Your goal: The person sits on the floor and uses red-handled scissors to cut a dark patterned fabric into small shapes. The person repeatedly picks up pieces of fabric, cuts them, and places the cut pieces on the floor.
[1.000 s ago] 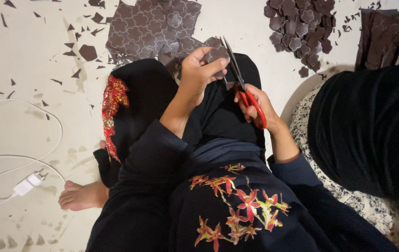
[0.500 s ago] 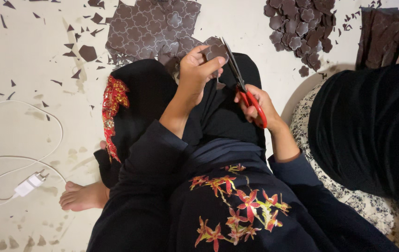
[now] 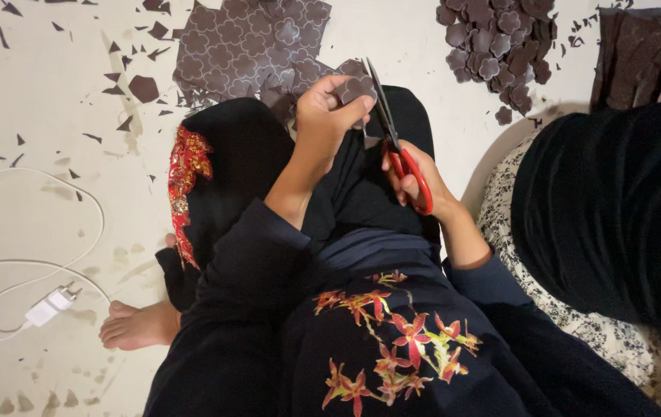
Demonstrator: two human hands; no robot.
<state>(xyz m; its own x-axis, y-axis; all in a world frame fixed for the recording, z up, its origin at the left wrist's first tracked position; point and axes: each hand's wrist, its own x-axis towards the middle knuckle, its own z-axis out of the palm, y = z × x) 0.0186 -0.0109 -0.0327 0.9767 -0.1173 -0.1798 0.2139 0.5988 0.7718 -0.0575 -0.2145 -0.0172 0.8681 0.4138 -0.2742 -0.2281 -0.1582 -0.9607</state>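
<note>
The left hand [image 3: 326, 116] is raised over the lap with its fingers curled and pinched shut on a small dark brown cut-out piece [image 3: 355, 87], which pokes out between thumb and fingertips at the top of the hand. Just to the right of it, the right hand [image 3: 415, 174] is closed through the red handles of a pair of scissors [image 3: 392, 139]; the grey blades point up and away from the person and lie against the right edge of the held piece, and how far the blades are parted cannot be told. Both forearms come out of dark blue sleeves above a black garment [image 3: 377, 340] embroidered with red and orange flowers. Beyond the hands, on the pale floor [image 3: 44, 116], lies a large brown patterned sheet [image 3: 245, 46] with irregular cut edges, touching the person's raised knee. Further right on the floor sits a heap of small flower-shaped brown cut-outs [image 3: 500, 46], well apart from the sheet, and a stack of dark strips [image 3: 632, 54] lies near the top right corner. Small dark offcuts [image 3: 143, 87] are scattered over the floor on the left. A white cable with a charger plug [image 3: 48, 307] loops near a bare foot [image 3: 137, 324] at lower left. A second person in black [image 3: 616, 208] sits at the right.
</note>
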